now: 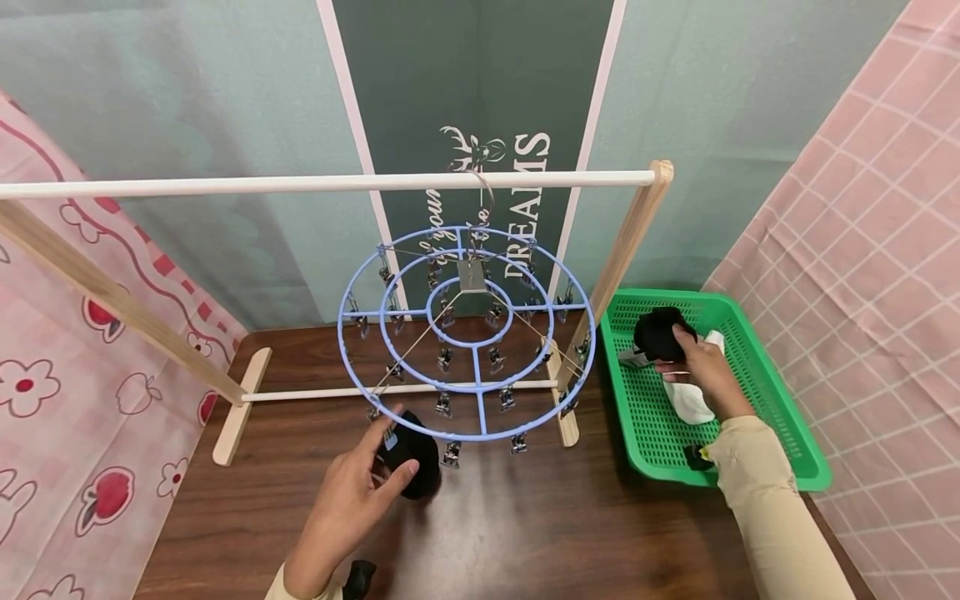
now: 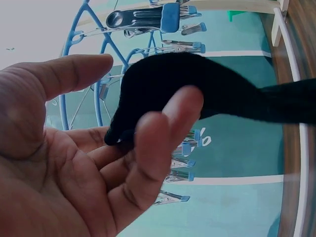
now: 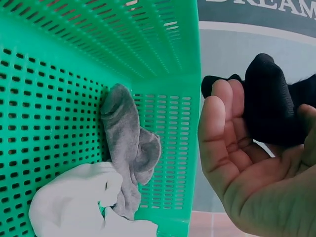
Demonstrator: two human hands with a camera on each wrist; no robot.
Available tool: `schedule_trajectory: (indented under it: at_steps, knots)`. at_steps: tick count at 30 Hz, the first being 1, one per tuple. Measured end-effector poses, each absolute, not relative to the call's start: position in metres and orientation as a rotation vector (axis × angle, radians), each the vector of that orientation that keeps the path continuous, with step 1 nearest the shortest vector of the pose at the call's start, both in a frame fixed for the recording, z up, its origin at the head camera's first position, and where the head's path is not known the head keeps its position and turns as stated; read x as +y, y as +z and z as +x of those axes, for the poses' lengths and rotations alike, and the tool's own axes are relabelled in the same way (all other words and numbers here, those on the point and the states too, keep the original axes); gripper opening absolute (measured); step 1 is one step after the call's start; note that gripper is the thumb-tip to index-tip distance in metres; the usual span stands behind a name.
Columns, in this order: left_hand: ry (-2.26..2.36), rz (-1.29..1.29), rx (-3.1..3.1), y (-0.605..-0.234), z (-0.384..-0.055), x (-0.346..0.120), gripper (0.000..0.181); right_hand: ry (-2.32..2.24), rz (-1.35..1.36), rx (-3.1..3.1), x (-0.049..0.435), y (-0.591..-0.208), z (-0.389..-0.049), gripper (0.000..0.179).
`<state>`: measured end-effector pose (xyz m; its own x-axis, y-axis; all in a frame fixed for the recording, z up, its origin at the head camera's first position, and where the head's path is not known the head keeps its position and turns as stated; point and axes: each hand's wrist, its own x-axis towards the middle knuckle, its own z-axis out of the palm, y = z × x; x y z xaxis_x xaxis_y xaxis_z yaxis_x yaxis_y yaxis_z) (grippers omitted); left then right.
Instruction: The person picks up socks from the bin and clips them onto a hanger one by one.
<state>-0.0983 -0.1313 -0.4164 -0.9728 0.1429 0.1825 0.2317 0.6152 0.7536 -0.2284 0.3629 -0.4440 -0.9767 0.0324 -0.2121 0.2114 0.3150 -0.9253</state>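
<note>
A blue round clip hanger [image 1: 482, 408] dangles from a rack, with metal clips around its rings. At its front left a black sock [image 1: 420, 458] hangs below the outer ring, a blue-tipped clip [image 1: 390, 440] at its top. Around that sock my left hand [image 1: 352, 496] is spread, thumb apart from the fingers, index fingertip up by the ring. In the left wrist view the sock [image 2: 173, 84] trails away past loosely bent fingers. Over the green basket my right hand [image 1: 708, 371] holds another black sock [image 1: 658, 332], bunched between thumb and fingers.
Inside the green basket [image 1: 813, 477] lie a white sock [image 1: 688, 406], a grey sock [image 3: 121, 133] and a small black item with yellow [image 1: 697, 457]. The rack's white bar [image 1: 300, 182] crosses above the hanger, between wooden posts [image 1: 630, 233]. A dark object [image 1: 359, 577] lies by my left wrist.
</note>
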Motion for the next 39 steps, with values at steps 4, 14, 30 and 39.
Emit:
schedule_trajectory:
  at_steps: [4, 14, 30, 39]
  knots:
    - [-1.301, -0.303, -2.767, -0.414, -0.098, -0.131, 0.067, -1.609, 0.196, 2.457, 0.360, -0.441, -0.228, 0.078]
    - [-1.338, -0.261, -2.882, -0.407, -0.096, -0.132, 0.073, -1.316, 0.152, 2.542, 0.351, -0.429, -0.221, 0.075]
    - [-1.744, -0.157, -2.801, -0.405, -0.100, -0.126, 0.091, -1.397, 0.245, 2.915, 0.345, -0.426, -0.198, 0.044]
    - [-1.645, -0.381, -2.712, -0.411, -0.103, -0.125, 0.078, -1.616, 0.274, 2.749, 0.342, -0.417, -0.190, 0.059]
